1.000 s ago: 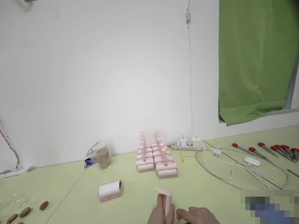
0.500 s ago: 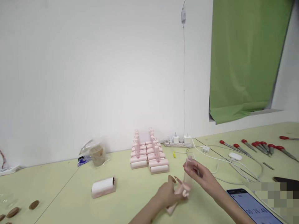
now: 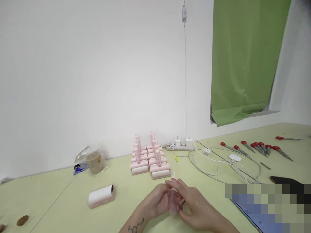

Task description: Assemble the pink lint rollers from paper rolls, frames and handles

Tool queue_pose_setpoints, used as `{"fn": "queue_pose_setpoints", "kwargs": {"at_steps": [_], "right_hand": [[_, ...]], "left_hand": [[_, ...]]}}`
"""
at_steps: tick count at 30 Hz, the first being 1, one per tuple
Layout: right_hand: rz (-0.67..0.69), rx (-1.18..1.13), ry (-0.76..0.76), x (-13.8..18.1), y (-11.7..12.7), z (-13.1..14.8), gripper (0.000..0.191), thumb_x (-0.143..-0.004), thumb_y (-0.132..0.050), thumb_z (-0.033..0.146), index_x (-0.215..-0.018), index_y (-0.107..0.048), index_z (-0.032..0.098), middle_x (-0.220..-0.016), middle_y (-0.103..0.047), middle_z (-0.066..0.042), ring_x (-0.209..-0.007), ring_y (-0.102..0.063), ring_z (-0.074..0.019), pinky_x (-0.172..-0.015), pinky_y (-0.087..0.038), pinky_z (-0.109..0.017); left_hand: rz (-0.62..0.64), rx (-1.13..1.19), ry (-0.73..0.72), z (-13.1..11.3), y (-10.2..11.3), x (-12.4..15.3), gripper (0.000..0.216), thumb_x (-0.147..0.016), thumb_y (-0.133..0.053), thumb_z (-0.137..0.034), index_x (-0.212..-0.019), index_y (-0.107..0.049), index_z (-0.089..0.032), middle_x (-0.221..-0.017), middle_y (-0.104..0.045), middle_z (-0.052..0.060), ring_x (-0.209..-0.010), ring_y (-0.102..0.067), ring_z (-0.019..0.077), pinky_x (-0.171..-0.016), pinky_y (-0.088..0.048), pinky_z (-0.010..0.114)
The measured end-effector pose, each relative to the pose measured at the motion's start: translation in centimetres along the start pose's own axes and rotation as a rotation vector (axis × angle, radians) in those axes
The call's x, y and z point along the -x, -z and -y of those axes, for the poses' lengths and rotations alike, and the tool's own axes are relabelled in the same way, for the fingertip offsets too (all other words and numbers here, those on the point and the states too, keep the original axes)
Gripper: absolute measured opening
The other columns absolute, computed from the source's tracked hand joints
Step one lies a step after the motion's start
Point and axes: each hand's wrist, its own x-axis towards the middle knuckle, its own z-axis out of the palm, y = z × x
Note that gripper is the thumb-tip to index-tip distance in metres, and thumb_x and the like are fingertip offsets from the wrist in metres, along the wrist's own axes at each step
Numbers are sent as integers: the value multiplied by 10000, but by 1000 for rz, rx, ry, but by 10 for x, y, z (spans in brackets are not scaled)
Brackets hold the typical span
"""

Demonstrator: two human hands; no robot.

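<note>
Both hands are together near the front of the table around a translucent pink lint roller handle [image 3: 173,202], blurred and partly covered by fingers. My left hand [image 3: 155,199] has its palm turned up and cradles the handle from the left. From the right, my right hand [image 3: 194,202] lies over it with bent fingers gripping it. A pale tip [image 3: 174,174] pokes up behind the fingers. Beyond the hands stand two rows of pink lint rollers [image 3: 159,166] with upright handles. To the left lies a white lint roller in a pink cover [image 3: 100,195].
A bagged paper cup [image 3: 94,161] stands at the back left. Brown discs [image 3: 22,220] lie front left. A power strip [image 3: 179,147] and white cables [image 3: 218,160] are at the back right, with several red-ended tools [image 3: 259,147] beyond. A phone [image 3: 250,213] lies front right.
The hands have closed together and shifted left in view. The handle is now largely enclosed between them instead of standing upright. The view has turned slightly right.
</note>
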Motion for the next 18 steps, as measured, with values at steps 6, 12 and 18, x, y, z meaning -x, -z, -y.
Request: {"fn": "queue_pose_setpoints", "kwargs": {"at_steps": [6,12,18], "right_hand": [[-120,-341,-421,0,1,3,225,-882,-181,401,-959,-328,249,-758,-409,23,-633,-426,-133,-624,-383,-260],[-147,-482,-430,-1,-4,-1,204,-866,-275,400,-999,-340,260,-867,-410,20,-637,-403,-107,-645,-354,-247],[72,-900,-261,-3,-3,3,312,-722,-422,390,-923,-529,177,-856,-472,-11,-480,-349,-60,-420,-284,-189]], "left_hand": [[-172,-77,-17,8,10,8,291,-734,-327,-315,-985,-421,-202,-528,-373,-85,-342,-296,53,-309,-239,145],[-142,-350,-63,11,10,18,252,-717,-376,-259,-944,-469,-198,-481,-370,-98,-338,-282,53,-346,-234,157],[-227,-1260,-165,13,-3,27,194,-711,-481,-274,-884,-545,-214,-702,-606,29,-648,-562,210,-577,-372,284]]}}
